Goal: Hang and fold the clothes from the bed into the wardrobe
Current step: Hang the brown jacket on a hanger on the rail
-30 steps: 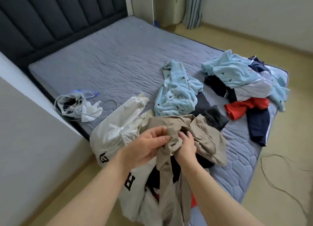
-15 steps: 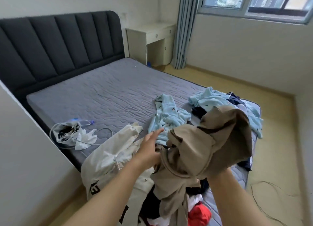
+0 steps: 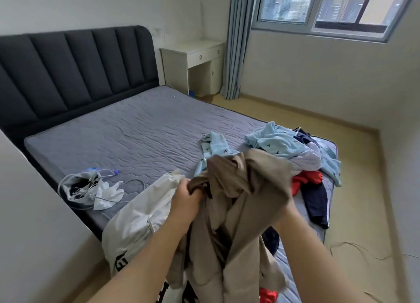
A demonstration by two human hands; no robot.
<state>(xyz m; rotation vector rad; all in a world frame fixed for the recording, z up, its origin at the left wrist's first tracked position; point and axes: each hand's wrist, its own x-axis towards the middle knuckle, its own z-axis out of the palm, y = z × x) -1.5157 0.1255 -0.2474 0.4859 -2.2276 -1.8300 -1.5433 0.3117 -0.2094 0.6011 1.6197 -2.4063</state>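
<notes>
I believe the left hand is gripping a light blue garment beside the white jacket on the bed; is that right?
Not quite: the head view shows the left hand gripping a tan garment, not a light blue one, beside the white jacket on the bed.

left hand grips beige garment | garment held above bed | white jacket just beside

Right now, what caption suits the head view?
Left hand grips a beige garment, right hand half-buried in its folds, above clothes piled on a grey mattress.
</notes>
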